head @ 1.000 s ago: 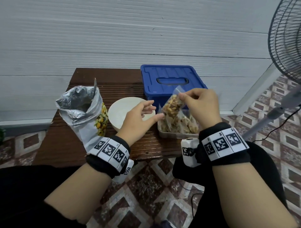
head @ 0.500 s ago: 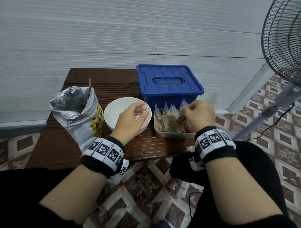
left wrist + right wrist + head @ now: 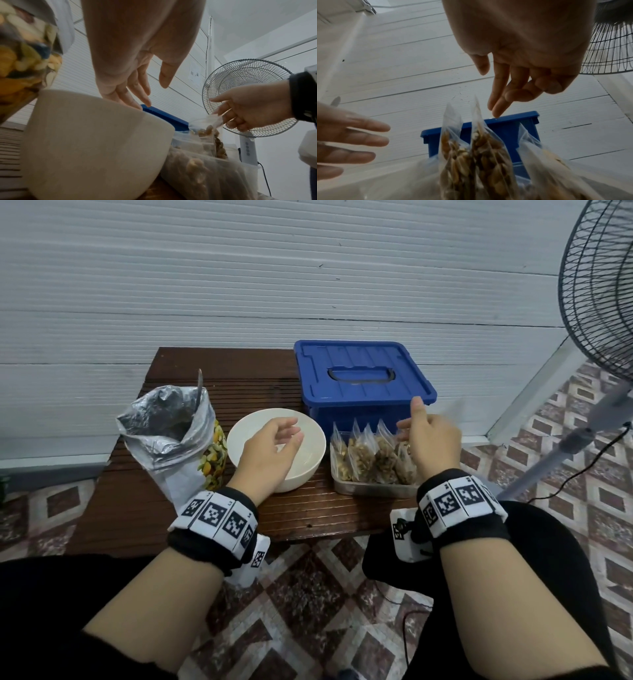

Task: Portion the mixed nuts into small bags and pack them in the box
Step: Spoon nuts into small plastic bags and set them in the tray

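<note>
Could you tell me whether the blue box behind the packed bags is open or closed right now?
Closed: the blue box has its lid seated flat, with the handle lying in its recess.

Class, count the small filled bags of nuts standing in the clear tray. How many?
4 small bags, upright in a row in the clear tray; the right hand may hide another at the right end.

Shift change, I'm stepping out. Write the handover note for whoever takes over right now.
Left hand: open, holding nothing, over the white bowl.
Right hand: holding nothing, fingers just above the small bags.
Several filled small bags stand upright in the clear tray, right of the bowl.
Blue box behind the tray, lid on.
Foil nut bag left of the bowl, open, with a utensil handle sticking out.
Left: more portions if needed, then open the blue box and pack the small bags.
</note>
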Available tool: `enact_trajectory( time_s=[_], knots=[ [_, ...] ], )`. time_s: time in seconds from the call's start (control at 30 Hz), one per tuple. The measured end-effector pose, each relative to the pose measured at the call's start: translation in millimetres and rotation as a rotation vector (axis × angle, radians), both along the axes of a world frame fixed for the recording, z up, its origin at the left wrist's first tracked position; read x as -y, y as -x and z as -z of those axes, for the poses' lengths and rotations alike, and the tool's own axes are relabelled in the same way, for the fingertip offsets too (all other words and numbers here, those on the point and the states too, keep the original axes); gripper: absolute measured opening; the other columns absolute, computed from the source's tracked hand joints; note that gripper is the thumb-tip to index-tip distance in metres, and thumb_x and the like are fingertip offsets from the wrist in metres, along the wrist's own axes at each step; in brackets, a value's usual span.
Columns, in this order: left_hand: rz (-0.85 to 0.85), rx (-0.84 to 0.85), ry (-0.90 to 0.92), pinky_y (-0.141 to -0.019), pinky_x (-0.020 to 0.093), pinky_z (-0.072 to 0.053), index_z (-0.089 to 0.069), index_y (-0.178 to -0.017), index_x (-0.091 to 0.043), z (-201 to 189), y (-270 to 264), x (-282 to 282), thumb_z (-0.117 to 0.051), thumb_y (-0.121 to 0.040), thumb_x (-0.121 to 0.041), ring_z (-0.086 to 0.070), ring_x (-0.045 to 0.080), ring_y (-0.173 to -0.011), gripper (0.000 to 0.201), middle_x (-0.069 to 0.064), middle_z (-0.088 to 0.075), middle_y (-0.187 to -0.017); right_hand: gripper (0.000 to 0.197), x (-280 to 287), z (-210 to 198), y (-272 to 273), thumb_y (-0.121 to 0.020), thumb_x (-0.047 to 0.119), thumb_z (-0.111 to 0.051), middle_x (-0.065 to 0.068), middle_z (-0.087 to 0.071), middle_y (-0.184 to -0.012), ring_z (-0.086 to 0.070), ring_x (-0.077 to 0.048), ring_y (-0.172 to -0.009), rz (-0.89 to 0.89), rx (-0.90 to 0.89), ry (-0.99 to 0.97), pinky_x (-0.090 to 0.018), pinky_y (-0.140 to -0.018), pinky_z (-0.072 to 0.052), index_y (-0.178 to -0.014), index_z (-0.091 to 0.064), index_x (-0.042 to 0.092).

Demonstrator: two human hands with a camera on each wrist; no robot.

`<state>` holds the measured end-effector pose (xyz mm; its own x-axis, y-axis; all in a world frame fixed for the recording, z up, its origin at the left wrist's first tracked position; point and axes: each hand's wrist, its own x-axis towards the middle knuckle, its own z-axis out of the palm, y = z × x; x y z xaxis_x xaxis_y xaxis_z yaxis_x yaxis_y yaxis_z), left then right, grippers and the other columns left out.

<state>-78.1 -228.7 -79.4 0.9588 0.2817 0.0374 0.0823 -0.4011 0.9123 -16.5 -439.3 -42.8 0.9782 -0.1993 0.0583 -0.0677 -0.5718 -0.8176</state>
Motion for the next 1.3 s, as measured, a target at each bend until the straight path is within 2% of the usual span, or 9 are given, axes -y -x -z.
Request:
enact_trajectory(
  time_s=[0.1, 0.23, 0.4, 0.47, 0.63, 0.87, 1.0, 1.13, 1.3],
  knots=[
    [-0.058, -0.001, -0.03, -0.097, 0.021, -0.039, -0.054, -0.128, -0.014, 1.9, -3.0, -12.0, -0.056, -0.095, -0.015, -0.055, 0.007, -0.111, 0.033, -0.004, -0.061, -0.117, 0.049, -8.1, -6.4, 3.4, -0.1, 0.044, -0.033, -0.003, -0.068, -0.081, -0.062, -0.021, -0.089, 0.009, 0.14, -0.04, -0.043, -0.09, -0.047, -0.087, -0.07, 0.016],
    [-0.07, -0.049, -0.154, -0.098, 0.021, -0.037, -0.053, -0.13, -0.01, 8.9, -4.9, -23.0, -0.062, -0.091, -0.012, -0.054, 0.011, -0.113, 0.04, 0.0, -0.06, -0.123, 0.039, -25.5, -9.5, 14.0, -0.101, 0.037, -0.039, 0.005, -0.064, -0.076, -0.056, -0.007, -0.076, -0.12, 0.255, -0.064, -0.029, -0.076, -0.041, -0.092, -0.07, 0.017],
    [0.05, -0.167, -0.462, -0.109, 0.039, -0.031, -0.055, -0.129, -0.025, 21.0, -9.8, -23.7, -0.068, -0.083, -0.043, -0.051, 0.012, -0.121, 0.051, -0.008, -0.06, -0.126, 0.034, -41.0, -0.1, 21.6, -0.1, 0.036, -0.042, 0.011, -0.062, -0.07, -0.055, 0.003, -0.068, -0.203, 0.256, -0.114, -0.019, -0.067, -0.039, -0.088, -0.069, 0.021],
    [0.077, -0.241, -0.623, -0.107, 0.036, -0.024, -0.056, -0.127, -0.032, 20.3, -11.6, -22.0, -0.063, -0.083, -0.055, -0.049, 0.011, -0.122, 0.051, -0.013, -0.06, -0.126, 0.033, -42.9, 1.6, 21.8, -0.1, 0.036, -0.041, 0.012, -0.062, -0.07, -0.055, 0.009, -0.069, -0.215, 0.238, -0.121, -0.007, -0.063, -0.036, -0.087, -0.069, 0.023],
    [0.221, -0.393, -0.759, -0.103, 0.037, -0.021, -0.051, -0.131, -0.038, 9.3, -23.6, -21.7, -0.06, -0.085, -0.052, -0.046, 0.012, -0.125, 0.049, -0.015, -0.057, -0.129, 0.034, -46.1, 1.8, 21.0, -0.1, 0.036, -0.04, 0.011, -0.063, -0.071, -0.057, 0.002, -0.073, -0.209, 0.206, -0.164, -0.012, -0.065, -0.036, -0.086, -0.068, 0.025],
    [0.304, -0.492, -0.732, -0.105, 0.039, -0.033, -0.061, -0.12, -0.037, 11.0, -33.9, -21.9, -0.064, -0.086, -0.038, -0.048, 0.014, -0.119, 0.035, -0.011, -0.061, -0.118, 0.035, -49.4, 5.6, 18.4, -0.1, 0.037, -0.04, 0.01, -0.064, -0.07, -0.057, 0.002, -0.073, -0.203, 0.206, -0.171, -0.015, -0.067, -0.039, -0.085, -0.069, 0.025],
    [0.276, -0.48, -0.688, -0.097, 0.039, -0.045, -0.071, -0.094, -0.03, 13.5, -37.1, -20.8, -0.068, -0.084, -0.031, -0.056, 0.018, -0.106, 0.011, -0.006, -0.065, -0.108, 0.036, -51.8, 5.9, 18.9, -0.1, 0.037, -0.039, 0.01, -0.064, -0.07, -0.056, 0.006, -0.073, -0.212, 0.211, -0.163, -0.011, -0.063, -0.036, -0.085, -0.069, 0.025],
    [0.191, -0.346, -0.573, -0.088, 0.037, -0.048, -0.067, -0.077, -0.029, 15.8, -35.2, -22.1, -0.071, -0.083, -0.035, -0.059, 0.017, -0.095, 0.009, -0.006, -0.067, -0.097, 0.036, -51.1, 4.7, 19.4, -0.1, 0.038, -0.039, 0.011, -0.064, -0.07, -0.056, 0.006, -0.076, -0.208, 0.203, -0.165, -0.011, -0.065, -0.036, -0.084, -0.069, 0.026],
    [0.141, -0.102, -0.291, -0.081, 0.026, -0.046, -0.067, -0.081, -0.023, 2.3, -29.4, -18.5, -0.07, -0.085, -0.03, -0.058, 0.008, -0.083, 0.009, -0.01, -0.065, -0.085, 0.027, -52.0, 5.3, 19.0, -0.097, 0.034, -0.048, 0.011, -0.066, -0.078, -0.059, 0.0, -0.081, -0.28, 0.197, -0.105, -0.013, -0.073, -0.043, -0.092, -0.071, 0.021]
  ],
)
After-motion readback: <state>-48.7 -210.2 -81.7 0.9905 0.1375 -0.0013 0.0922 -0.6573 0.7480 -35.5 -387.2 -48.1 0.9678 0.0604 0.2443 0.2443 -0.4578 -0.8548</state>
